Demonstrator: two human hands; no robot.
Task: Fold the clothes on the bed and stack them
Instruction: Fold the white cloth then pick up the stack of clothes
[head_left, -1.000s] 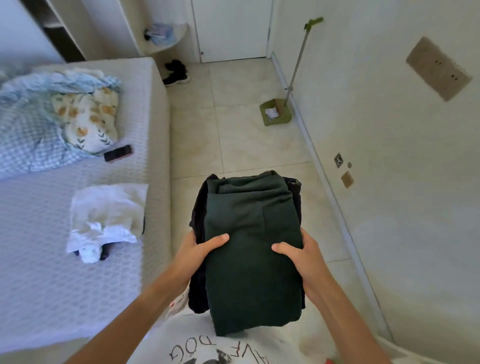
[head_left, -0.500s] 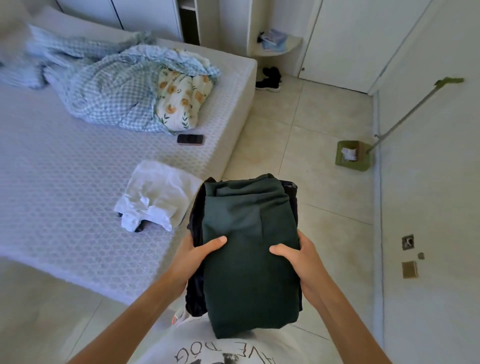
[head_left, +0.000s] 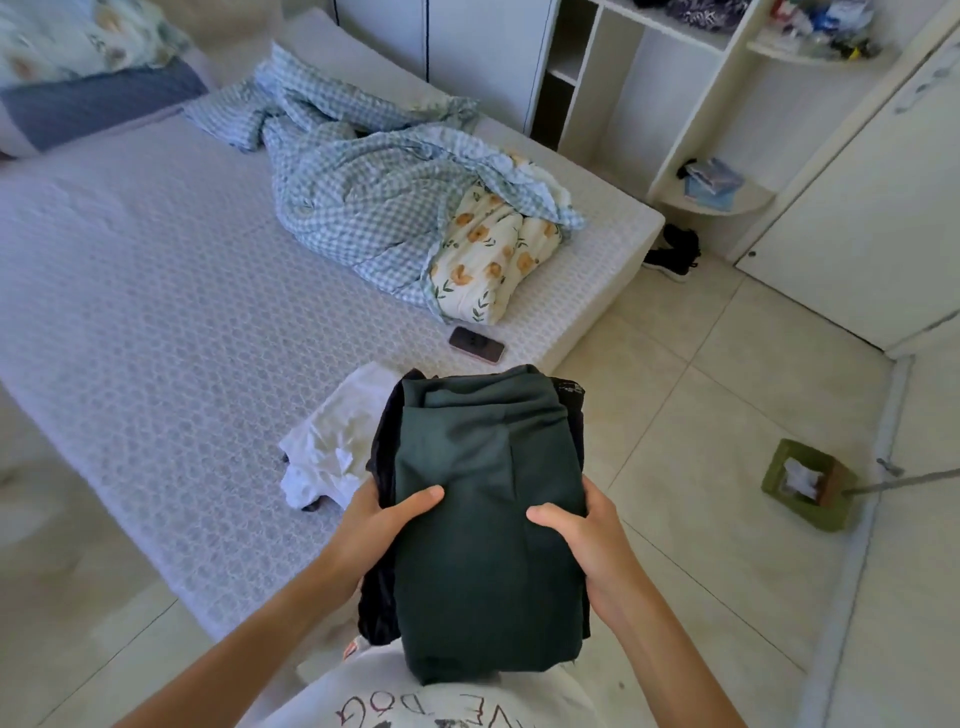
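Note:
I hold a stack of folded clothes (head_left: 483, 499) in front of my chest, a dark green piece on top and black pieces beneath. My left hand (head_left: 382, 535) grips its left side with the thumb on top. On the right side my right hand (head_left: 592, 545) grips the same way. The stack hangs over the bed's near corner and the floor. A crumpled white garment (head_left: 332, 447) lies on the bed (head_left: 156, 322) just left of the stack, partly hidden by it, with something dark under its lower edge.
A blue checked blanket (head_left: 374, 197) with a floral lining is bunched at the bed's far side. A phone (head_left: 477, 344) lies near the bed edge. Shelves (head_left: 717, 192) and black shoes (head_left: 672, 252) stand beyond the bed. A green dustpan (head_left: 808, 483) sits on the tiled floor at right.
My view has swung left from the wall and floor toward the bed. The stack stays in both hands in the same grip and now overlaps the white garment.

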